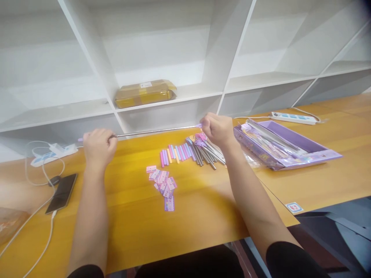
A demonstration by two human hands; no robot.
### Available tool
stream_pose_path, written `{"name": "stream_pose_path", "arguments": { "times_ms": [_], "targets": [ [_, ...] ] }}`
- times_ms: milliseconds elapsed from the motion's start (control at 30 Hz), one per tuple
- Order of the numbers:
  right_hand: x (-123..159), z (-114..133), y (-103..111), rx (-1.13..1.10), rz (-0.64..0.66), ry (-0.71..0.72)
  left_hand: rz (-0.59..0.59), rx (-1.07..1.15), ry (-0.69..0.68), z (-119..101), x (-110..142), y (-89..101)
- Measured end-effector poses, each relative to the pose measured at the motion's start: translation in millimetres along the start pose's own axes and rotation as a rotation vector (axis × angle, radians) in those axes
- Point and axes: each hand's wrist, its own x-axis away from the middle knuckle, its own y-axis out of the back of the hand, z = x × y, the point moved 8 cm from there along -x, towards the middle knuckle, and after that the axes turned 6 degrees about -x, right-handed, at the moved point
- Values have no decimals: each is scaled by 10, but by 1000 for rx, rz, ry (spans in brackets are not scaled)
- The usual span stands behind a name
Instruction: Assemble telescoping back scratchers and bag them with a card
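Both my hands are closed round the ends of a long, thin metal telescopic back scratcher (156, 131), stretched level above the table. My left hand (100, 148) grips one end, where a bit of purple sticks out past the fist. At the other end, my right hand (217, 129) is wrapped over a purple tip that mostly hides in the fingers. Under the rod lies a pile of metal back scratchers (205, 152) with yellow, pink and purple hand-shaped heads. Beside them is a row of pastel tubes (176, 153), and nearer me are loose printed cards (165, 183).
A purple box (307, 156) holding wrapped items stands at right. Power strips lie at far right (294, 117) and left (53, 154). A phone (61, 194) with a white cable is at left. A taped parcel (145, 94) sits on the white shelf (185, 98).
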Motion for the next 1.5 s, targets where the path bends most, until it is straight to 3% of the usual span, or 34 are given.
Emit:
{"name": "stream_pose_path", "arguments": {
  "times_ms": [300, 467, 533, 633, 867, 1033, 1267, 1500],
  "targets": [
    [222, -631, 146, -94, 42, -184, 19, -10, 73, 467, 29, -20],
    [400, -1034, 412, -64, -60, -341, -55, -6, 227, 943, 175, 45],
    [454, -1160, 454, -73, -57, -397, 22, 21, 198, 993, 218, -15],
    [502, -1281, 436, -118, -64, -496, 63, 24, 194, 972, 234, -34],
    [588, -1384, 372, -219, -84, -637, 7, -26, 193, 916, 165, 57],
    [621, -1453, 398, -238, -102, -641, 17, -87, 225, 925, 164, 44],
    [396, -1322, 341, -204, -116, -513, 62, -43, 297, 995, 204, 20],
    [366, -1341, 393, -182, -139, -569, -2, -43, 226, 847, 177, 151]
  ]
}}
